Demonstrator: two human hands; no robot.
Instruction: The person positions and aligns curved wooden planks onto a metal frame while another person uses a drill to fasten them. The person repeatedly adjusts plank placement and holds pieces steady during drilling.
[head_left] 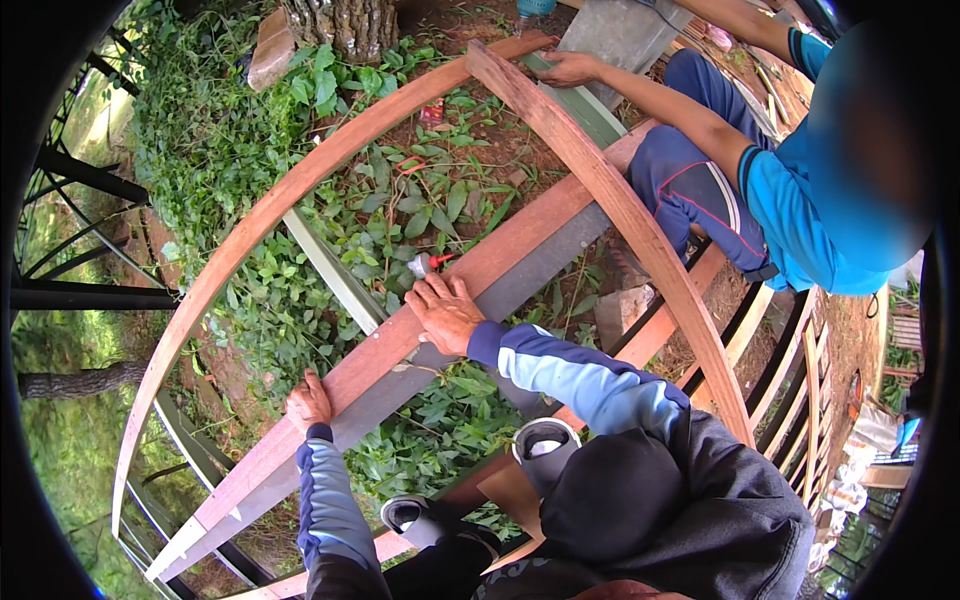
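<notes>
A long straight reddish wooden beam (pixel 520 235) with a grey underside runs diagonally from lower left to upper right. My left hand (pixel 308 400) curls over its upper edge low down. My right hand (pixel 446 312) rests on the beam's middle, fingers curled around a small grey and red tool (pixel 424 263) whose tip touches the wood. Two curved wooden planks arch over the beam: one on the left (pixel 255 225), one on the right (pixel 630 215). Another person's hand (pixel 568 68) holds the far end where the curves meet.
The other person in a blue shirt (pixel 800 200) crouches at the upper right. Leafy ground plants (pixel 290 300) and bare soil lie below the frame. A tree trunk (pixel 345 25) stands at the top. Black metal bars (pixel 80 175) lie left, stacked slats (pixel 790 380) right. My shoes (pixel 545 445) stand near the bottom.
</notes>
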